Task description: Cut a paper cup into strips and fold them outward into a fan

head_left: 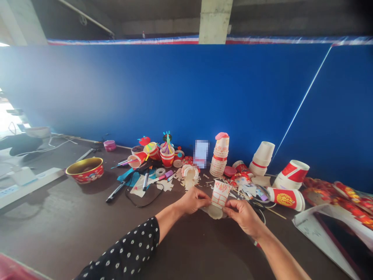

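Note:
A white paper cup [220, 192] with orange-red lines drawn on its side stands between my hands, just above or on the dark table. Pale paper flaps [215, 212] spread out at its lower end toward me. My left hand [192, 200] pinches the paper at the left of the base, thumb and fingers closed. On the other side, my right hand [244, 216] has its thumb and fingertips closed on the right edge. Behind the cup lies a cut, spread-out paper cup piece [190, 175]. The fingertips partly cover the flaps.
A stack of paper cups [219, 159] stands behind, with more cups [262, 157] to the right. Left of my hands are a red-gold bowl [87, 177], a marker [118, 191] and decorated cups [167, 157]. A tablet [340, 237] lies front right; a blue partition [175, 89] rises behind.

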Available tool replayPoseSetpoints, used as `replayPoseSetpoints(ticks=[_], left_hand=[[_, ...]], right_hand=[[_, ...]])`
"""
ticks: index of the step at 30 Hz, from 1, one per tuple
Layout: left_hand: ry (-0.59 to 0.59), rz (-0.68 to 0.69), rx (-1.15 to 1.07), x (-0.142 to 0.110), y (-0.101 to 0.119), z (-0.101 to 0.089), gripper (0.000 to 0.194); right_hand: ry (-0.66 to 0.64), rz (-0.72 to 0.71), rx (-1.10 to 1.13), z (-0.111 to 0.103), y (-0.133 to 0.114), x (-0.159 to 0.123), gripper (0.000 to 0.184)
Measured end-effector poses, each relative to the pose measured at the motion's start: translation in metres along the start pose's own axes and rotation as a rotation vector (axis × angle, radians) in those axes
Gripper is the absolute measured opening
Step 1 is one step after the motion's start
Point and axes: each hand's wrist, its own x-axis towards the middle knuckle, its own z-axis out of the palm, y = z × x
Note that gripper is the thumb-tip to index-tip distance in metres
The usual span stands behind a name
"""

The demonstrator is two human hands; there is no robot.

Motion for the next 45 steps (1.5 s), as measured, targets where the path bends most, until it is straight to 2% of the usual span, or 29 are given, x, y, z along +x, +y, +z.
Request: replayPoseSetpoints(ticks=[4, 12, 19, 24, 27, 31, 33, 39, 45], left_hand=[[-0.063, -0.009, -0.036, -0.001, 0.000, -0.002, 0.027], [-0.094, -0.008, -0.154, -0.001, 0.003, -0.002, 0.026], [-0.008, 0.064, -0.101, -0.001, 0.009, 0.003, 0.013], [0.050, 0.128, -0.005, -0.001, 0.011, 0.004, 0.010], [0.030, 0.026, 0.052, -0.001, 0.012, 0.000, 0.016], [-0.066, -0.137, 0.020, -0.003, 0.013, -0.008, 0.025], [-0.084, -0.157, 0.028, -0.004, 0.013, -0.010, 0.025], [-0.050, -0.166, -0.030, -0.004, 0.011, -0.010, 0.023], [-0.049, -0.166, 0.051, -0.005, 0.013, -0.008, 0.023]], right_hand=[[-0.016, 0.005, 0.031, 0.001, 0.003, 0.001, 0.032], [-0.040, 0.000, 0.051, 0.002, 0.003, 0.002, 0.029], [0.003, 0.007, 0.047, 0.006, -0.011, 0.001, 0.025], [0.039, 0.008, 0.005, 0.009, -0.016, 0.002, 0.023], [0.060, 0.016, -0.008, 0.009, -0.014, 0.003, 0.023], [0.066, 0.028, -0.024, 0.008, -0.012, 0.003, 0.025], [0.051, 0.039, -0.010, 0.007, -0.014, 0.002, 0.028], [-0.102, 0.076, 0.097, 0.003, -0.018, -0.002, 0.037], [-0.063, 0.106, 0.065, 0.003, -0.016, -0.003, 0.031]])
